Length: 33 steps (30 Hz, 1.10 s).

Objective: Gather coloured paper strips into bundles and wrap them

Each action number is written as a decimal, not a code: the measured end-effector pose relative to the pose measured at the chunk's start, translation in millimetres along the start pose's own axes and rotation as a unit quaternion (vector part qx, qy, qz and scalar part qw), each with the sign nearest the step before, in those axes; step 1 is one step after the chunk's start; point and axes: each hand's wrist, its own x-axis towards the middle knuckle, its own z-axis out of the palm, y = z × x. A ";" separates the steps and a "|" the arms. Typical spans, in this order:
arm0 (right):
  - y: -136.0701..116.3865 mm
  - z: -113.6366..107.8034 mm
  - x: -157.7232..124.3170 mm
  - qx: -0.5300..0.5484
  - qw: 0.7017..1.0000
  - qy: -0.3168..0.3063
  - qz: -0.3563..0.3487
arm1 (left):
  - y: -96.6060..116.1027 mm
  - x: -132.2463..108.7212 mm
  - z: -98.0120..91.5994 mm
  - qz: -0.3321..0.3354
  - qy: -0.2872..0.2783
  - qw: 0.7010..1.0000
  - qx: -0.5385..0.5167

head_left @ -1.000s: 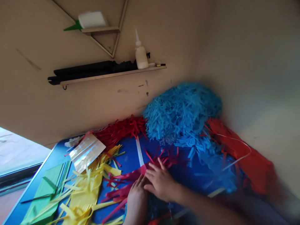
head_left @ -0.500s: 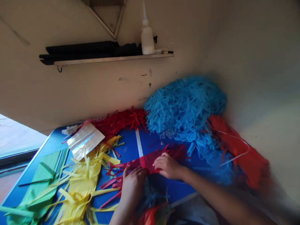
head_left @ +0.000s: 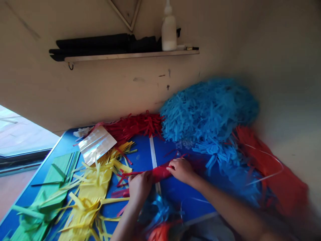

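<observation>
A dark red fringed paper strip lies across the blue table, bunched narrow between my two hands. My left hand is closed on its left end, the loose fringes sticking out past the fingers. On the right part of the same strip my right hand is closed, knuckles up. Beneath the strip runs a white line on the table. Just below and between my hands sit blue paper fringes and an orange-red tuft. The fingertips of both hands are partly hidden.
Green and yellow fringed strips lie left, near a shiny sheet. A red fringe pile, a large blue fringe heap and a red-orange strip line the wall. A shelf holds a white bottle.
The red strip has gone from spread flat to gathered narrow between my hands. My left hand has closed more around its end. The whole view has shifted slightly.
</observation>
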 end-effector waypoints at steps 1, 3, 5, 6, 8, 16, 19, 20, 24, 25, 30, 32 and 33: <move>0.6 0.3 0.0 -0.004 1.000 0.003 0.006 | 1.3 0.6 0.8 -0.007 0.000 1.000 0.006; 2.2 1.4 0.0 -0.011 1.000 0.007 0.017 | 2.9 1.8 2.1 -0.020 -0.001 1.000 0.016; 3.8 3.3 0.6 -0.016 0.999 0.009 0.027 | 3.4 3.5 3.0 -0.027 -0.007 0.999 0.026; 4.4 4.3 1.2 -0.018 0.999 0.010 0.031 | 3.4 4.6 3.4 -0.030 -0.011 0.999 0.031; 5.4 6.0 2.8 -0.020 0.999 0.011 0.035 | 3.1 6.7 4.6 -0.034 -0.020 0.998 0.042; 6.6 7.3 7.1 -0.019 0.999 0.007 0.046 | 0.6 10.5 10.8 -0.034 -0.024 0.997 0.063; 6.1 8.2 7.6 -0.021 0.999 0.011 0.049 | 2.3 8.0 10.1 -0.034 -0.012 0.997 0.070; 6.1 7.7 7.7 -0.023 0.998 0.014 0.050 | 3.4 6.7 9.2 -0.035 -0.004 0.997 0.073; 7.9 -2.1 6.0 -0.061 0.993 0.068 0.072 | 7.9 3.7 3.9 0.029 0.043 0.995 0.084; 8.8 -6.0 4.4 -0.085 0.988 0.099 0.083 | 8.4 4.1 2.5 0.077 0.040 0.993 0.086; 11.9 -16.1 -9.1 -0.102 0.983 0.106 -0.108 | 9.9 5.7 -4.8 0.254 -0.036 0.963 0.088; 13.1 -12.6 -11.7 -0.072 0.970 0.011 -0.233 | 13.1 2.2 -6.1 0.264 -0.035 0.959 0.094; 14.2 -10.0 -11.4 -0.067 0.963 -0.024 -0.261 | 15.1 -0.2 -5.7 0.262 -0.030 0.960 0.097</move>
